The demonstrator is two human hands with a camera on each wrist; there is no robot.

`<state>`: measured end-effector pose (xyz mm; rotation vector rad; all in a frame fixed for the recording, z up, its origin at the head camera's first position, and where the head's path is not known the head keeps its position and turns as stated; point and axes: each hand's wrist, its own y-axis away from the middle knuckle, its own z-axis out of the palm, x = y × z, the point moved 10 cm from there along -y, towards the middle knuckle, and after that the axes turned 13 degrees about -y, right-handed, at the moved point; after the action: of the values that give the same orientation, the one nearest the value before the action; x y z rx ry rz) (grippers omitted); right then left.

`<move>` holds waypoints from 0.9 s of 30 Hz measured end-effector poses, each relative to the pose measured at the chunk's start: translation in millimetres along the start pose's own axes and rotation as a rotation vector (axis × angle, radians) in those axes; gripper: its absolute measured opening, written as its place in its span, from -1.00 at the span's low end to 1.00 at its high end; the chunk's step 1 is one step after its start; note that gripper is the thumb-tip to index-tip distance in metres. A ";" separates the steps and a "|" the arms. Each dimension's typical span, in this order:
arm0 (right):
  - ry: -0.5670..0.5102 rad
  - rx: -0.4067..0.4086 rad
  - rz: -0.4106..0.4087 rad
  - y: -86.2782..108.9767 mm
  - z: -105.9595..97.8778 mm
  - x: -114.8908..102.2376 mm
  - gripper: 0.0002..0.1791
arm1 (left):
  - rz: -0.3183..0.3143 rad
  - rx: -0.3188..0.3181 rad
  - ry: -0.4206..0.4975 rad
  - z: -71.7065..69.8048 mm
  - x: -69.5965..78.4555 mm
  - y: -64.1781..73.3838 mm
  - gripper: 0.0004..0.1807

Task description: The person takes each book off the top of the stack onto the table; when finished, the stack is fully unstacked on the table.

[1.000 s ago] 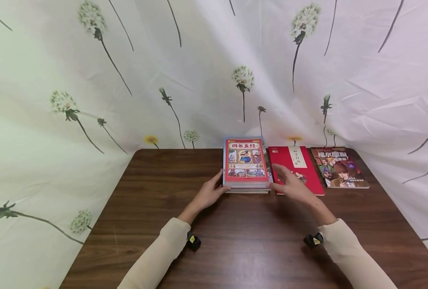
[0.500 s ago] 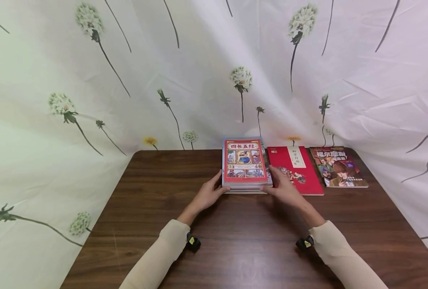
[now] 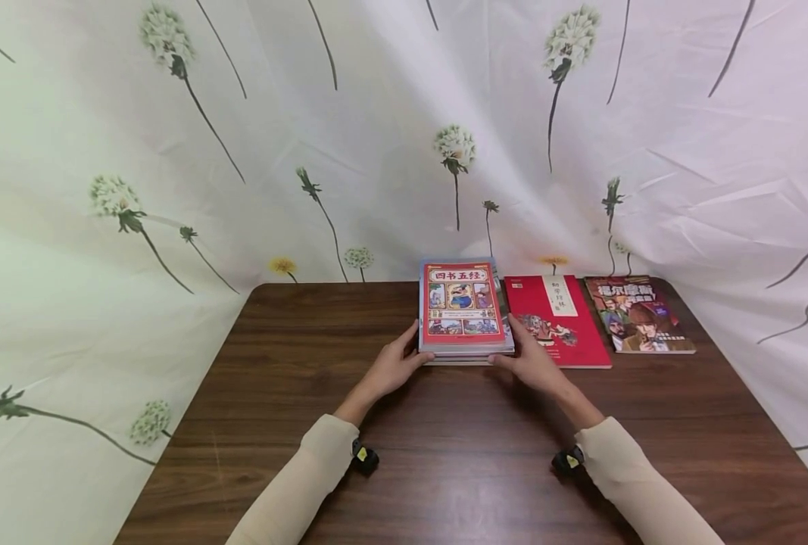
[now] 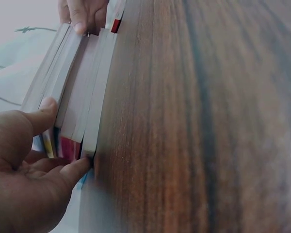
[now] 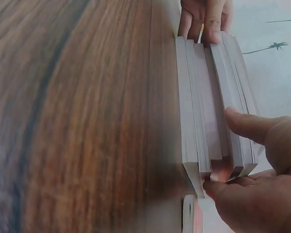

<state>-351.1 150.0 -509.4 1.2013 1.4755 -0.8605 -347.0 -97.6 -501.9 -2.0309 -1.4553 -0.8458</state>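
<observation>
A stack of several books (image 3: pixel 463 304), topped by a red-covered comic-style one, lies at the back of the table. My left hand (image 3: pixel 393 366) grips its left front corner, thumb on the front page edges and fingers along the side. At the opposite corner my right hand (image 3: pixel 536 366) holds it in the same manner. The left wrist view shows the left thumb (image 4: pixel 44 114) pressed on the pale page blocks (image 4: pixel 82 87), which sit slightly uneven. In the right wrist view, the right fingers (image 5: pixel 233 191) reach around the lower books' side.
Beside the stack on the right lies a thin red book (image 3: pixel 589 341) with a white title strip. Farther right is a dark illustrated book (image 3: pixel 649 318). The brown wooden table (image 3: pixel 294 393) ends at a white curtain (image 3: pixel 376 151) printed with dandelions.
My right hand has come in leftward from over the red book and taken hold of the stack's right corner. The left hand keeps its place on the stack.
</observation>
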 end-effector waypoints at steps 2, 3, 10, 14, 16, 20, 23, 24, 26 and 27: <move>0.010 0.007 0.005 -0.3 0.7 1.0 0.15 | -0.007 -0.002 -0.004 0.2 -1.1 0.0 -0.12; 0.016 0.011 0.005 -0.4 1.1 1.6 0.15 | -0.011 -0.003 -0.003 0.3 -1.6 -0.3 -0.11; 0.061 0.049 0.018 0.1 2.4 4.7 0.13 | -0.018 -0.005 0.009 1.5 -2.5 0.0 -0.12; 0.072 0.070 0.016 0.6 1.9 3.0 0.10 | -0.012 -0.012 0.012 0.6 -1.0 -0.8 -0.11; 0.073 0.074 0.011 0.7 2.0 2.1 0.10 | -0.019 -0.025 0.021 -0.7 0.6 -1.3 -0.11; 0.084 0.072 0.005 0.6 2.7 1.0 0.12 | -0.068 -0.038 -0.008 -8.0 3.2 -4.6 -0.11; 0.100 0.073 0.002 -0.3 3.0 -0.1 0.09 | -0.116 -0.036 -0.073 -16.6 5.3 -8.8 -0.10; 0.103 0.076 0.006 -0.6 2.8 0.1 0.06 | -0.132 -0.037 -0.090 -19.2 6.3 -10.3 -0.09; 0.113 0.082 0.007 -1.2 2.4 0.2 0.02 | -0.156 -0.036 -0.118 -24.3 9.4 -13.5 -0.10; 0.116 0.084 0.008 -1.4 2.3 0.5 0.01 | -0.170 -0.032 -0.131 -27.0 11.2 -15.1 -0.11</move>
<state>-351.9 147.7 -510.5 1.3379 1.5395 -0.8669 -364.1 -104.8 -474.7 -2.0414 -1.7160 -0.8213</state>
